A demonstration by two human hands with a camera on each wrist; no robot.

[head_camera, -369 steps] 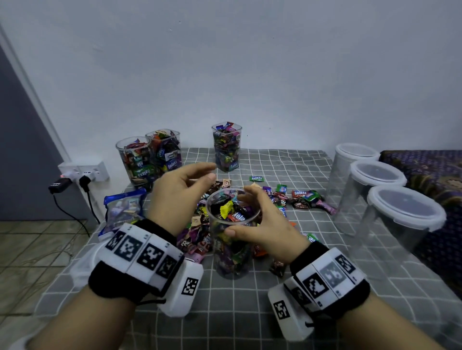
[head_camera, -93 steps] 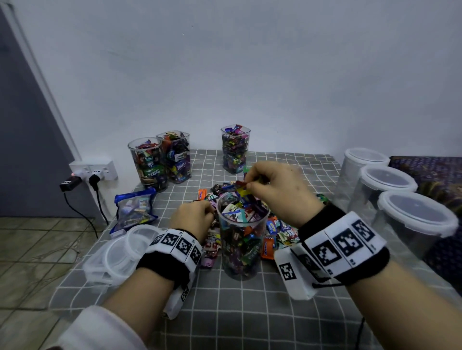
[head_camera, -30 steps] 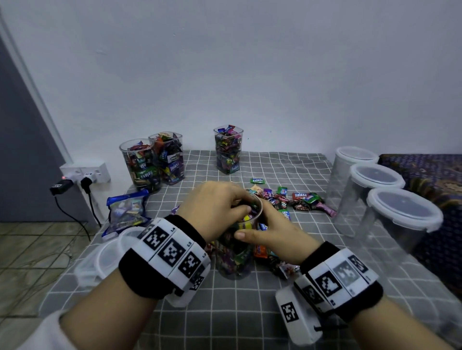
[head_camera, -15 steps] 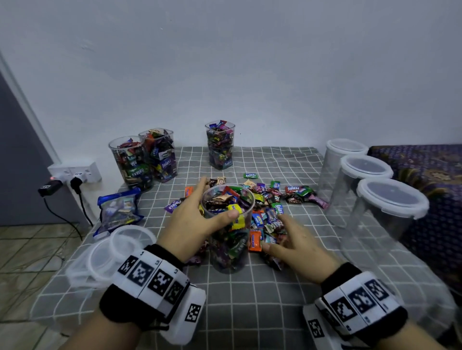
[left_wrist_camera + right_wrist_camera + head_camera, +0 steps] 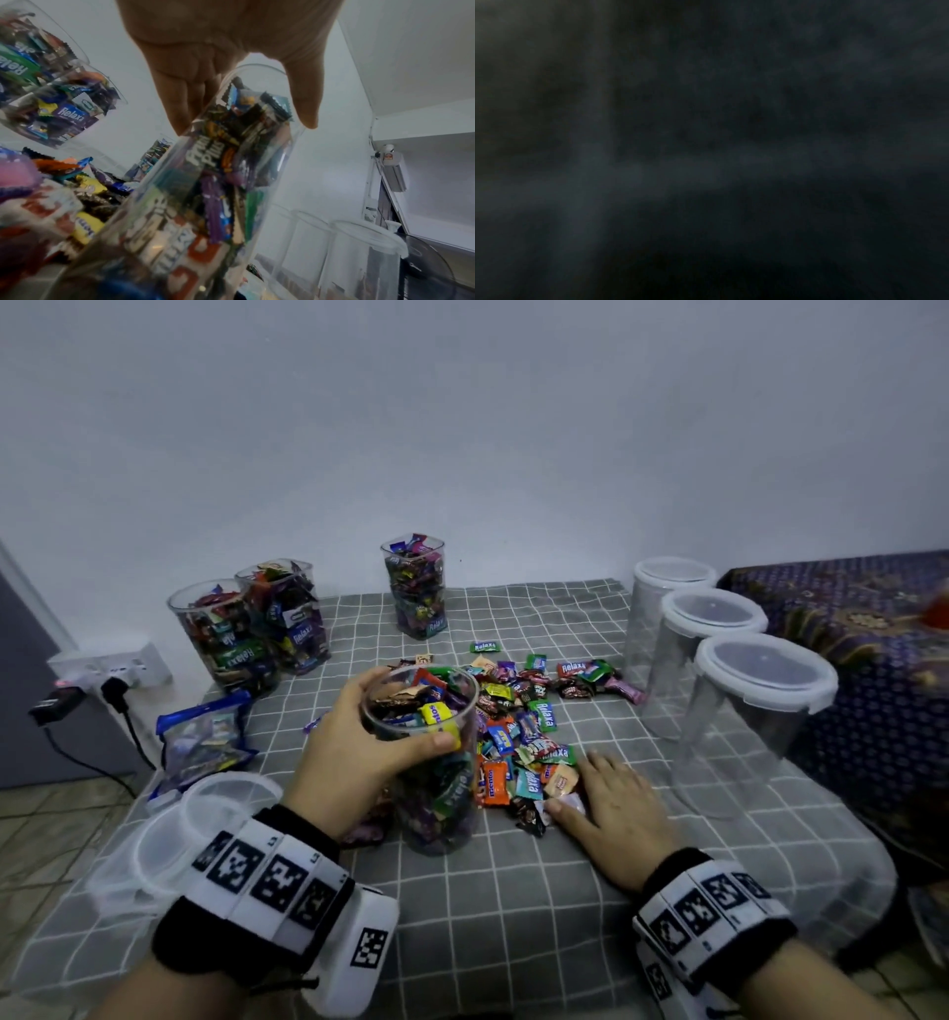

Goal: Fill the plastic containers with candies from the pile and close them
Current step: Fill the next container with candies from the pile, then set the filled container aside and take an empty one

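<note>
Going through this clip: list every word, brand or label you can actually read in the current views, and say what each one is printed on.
"Relaxa": red candy wrapper in the pile.
"Relaxa": purple wrapper in the filled container by the wall.
"mentos": orange roll beside the held container.
"Fruit Plus": wrapper inside the held container.
Wrist markers: square codes, no readable words.
Other wrappers: too small or blurred.
Right wrist view: dark, nothing legible.

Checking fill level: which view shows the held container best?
Head view: the container shows whole, rim open, candies near the top, left hand gripping it. Left wrist shows only its side wall, close and blurred. Right wrist is dark.
</note>
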